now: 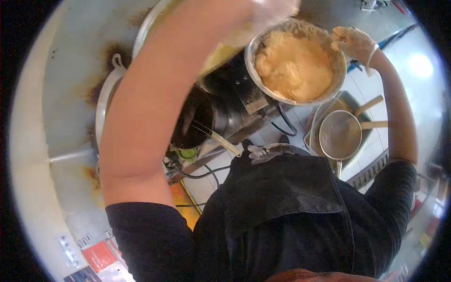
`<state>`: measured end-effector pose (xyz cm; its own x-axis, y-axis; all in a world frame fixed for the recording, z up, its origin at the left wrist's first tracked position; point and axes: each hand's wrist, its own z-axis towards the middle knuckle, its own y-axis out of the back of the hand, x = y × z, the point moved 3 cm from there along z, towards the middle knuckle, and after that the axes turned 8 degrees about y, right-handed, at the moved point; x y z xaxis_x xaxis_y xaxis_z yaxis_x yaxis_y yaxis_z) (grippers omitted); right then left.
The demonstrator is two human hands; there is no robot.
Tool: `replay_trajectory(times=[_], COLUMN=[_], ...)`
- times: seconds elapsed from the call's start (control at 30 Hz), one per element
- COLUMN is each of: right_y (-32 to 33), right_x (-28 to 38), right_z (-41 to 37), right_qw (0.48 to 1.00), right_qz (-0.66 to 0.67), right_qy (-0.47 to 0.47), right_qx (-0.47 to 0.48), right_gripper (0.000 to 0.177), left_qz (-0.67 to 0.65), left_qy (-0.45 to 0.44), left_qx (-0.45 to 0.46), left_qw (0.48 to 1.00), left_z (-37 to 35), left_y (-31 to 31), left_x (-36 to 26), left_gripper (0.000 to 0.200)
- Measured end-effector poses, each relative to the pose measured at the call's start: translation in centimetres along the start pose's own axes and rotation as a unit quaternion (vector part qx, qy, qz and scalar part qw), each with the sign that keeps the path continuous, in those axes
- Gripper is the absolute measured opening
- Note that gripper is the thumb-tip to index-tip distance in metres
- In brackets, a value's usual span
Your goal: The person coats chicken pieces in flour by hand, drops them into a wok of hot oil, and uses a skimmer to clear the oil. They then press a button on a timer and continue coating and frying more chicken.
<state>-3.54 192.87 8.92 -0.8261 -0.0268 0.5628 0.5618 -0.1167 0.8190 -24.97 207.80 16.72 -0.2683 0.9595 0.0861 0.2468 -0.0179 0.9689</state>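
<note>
A round metal bowl [250, 70] holds a thick mass of orange-tan batter or dough [296, 68]. My right hand [357, 43], in a clear plastic glove, is at the bowl's right rim. Its fingers are curled and coated with the same dough; what lies inside them is hidden. My left hand [275, 10], also gloved, is over the far edge of the bowl, smeared by motion and partly cut off by the frame. Under my left forearm is a wide pan [143, 35] with yellowish liquid, mostly covered by the arm.
A round strainer [340, 135] with a wooden handle rests over a container at lower right. A dark pot [190, 120] with a long-handled utensil [221, 140] inside stands below the pan. Hoses [286, 123] hang near the stove. A stained metal wall [77, 103] rises at left.
</note>
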Motion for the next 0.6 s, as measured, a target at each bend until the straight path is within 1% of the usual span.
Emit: replay_trajectory(times=[0.03,0.07,0.13,0.17,0.23,0.27,0.3,0.33,0.37,0.43,0.47,0.53,0.6], right_y=[-0.1,-1.2,-2.3,-3.1,-6.8,-7.8,-9.1,-10.0,-10.6,-10.9,-12.5,-18.8,-23.8], right_x=[-0.1,-2.9,-4.6,-5.8,-10.1,-9.5,-8.9,-8.8,-8.6,-5.2,-6.0,-12.2,-17.9], right_z=[-0.6,-0.5,-1.2,-1.5,-1.2,-0.6,-0.5,0.2,0.3,0.2,0.4,1.2,2.3], right_qw=[1.000,0.993,0.991,0.988,0.966,0.889,0.762,0.902,0.969,0.928,0.910,0.879,0.862], right_qz=[-0.008,0.001,-0.045,-0.068,-0.098,-0.262,-0.411,-0.297,-0.157,-0.231,-0.253,-0.289,-0.317], right_qy=[-0.005,-0.071,-0.010,0.021,0.150,0.297,0.426,0.208,-0.024,-0.058,-0.073,-0.099,-0.121], right_qx=[0.009,0.097,0.126,0.138,0.187,0.229,0.261,0.236,0.188,0.285,0.319,0.366,0.377], right_gripper=[0.019,0.021,0.023,0.025,0.027,0.029,0.032,0.034,0.036,0.037,0.037,0.036,0.036], left_qz=[0.013,0.029,-0.039,0.028,0.020,-0.055,-0.054,-0.053,-0.034,-0.018,-0.022,-0.036,-0.061], left_qy=[-0.032,-0.064,0.068,0.012,0.002,0.046,0.075,0.105,0.111,0.130,0.142,0.161,0.178], left_qx=[0.023,0.043,0.106,0.121,0.149,0.160,0.176,0.189,0.192,0.186,0.175,0.156,0.135], left_qw=[0.999,0.997,0.991,0.992,0.989,0.984,0.980,0.975,0.975,0.974,0.974,0.974,0.973], left_z=[1.5,2.9,3.0,3.3,4.9,6.4,6.6,6.8,7.6,8.7,9.1,9.5,9.3], left_y=[-0.7,-1.0,0.7,-0.7,-6.7,-10.0,-11.6,-13.0,-15.4,-19.3,-20.5,-21.1,-21.0], left_x=[-1.7,-3.6,-8.8,-9.8,-9.7,-9.1,-8.9,-8.4,-7.4,-5.9,-5.2,-4.8,-4.8], left_gripper=[0.020,0.020,0.018,0.019,0.024,0.026,0.028,0.030,0.031,0.031,0.030,0.030,0.031])
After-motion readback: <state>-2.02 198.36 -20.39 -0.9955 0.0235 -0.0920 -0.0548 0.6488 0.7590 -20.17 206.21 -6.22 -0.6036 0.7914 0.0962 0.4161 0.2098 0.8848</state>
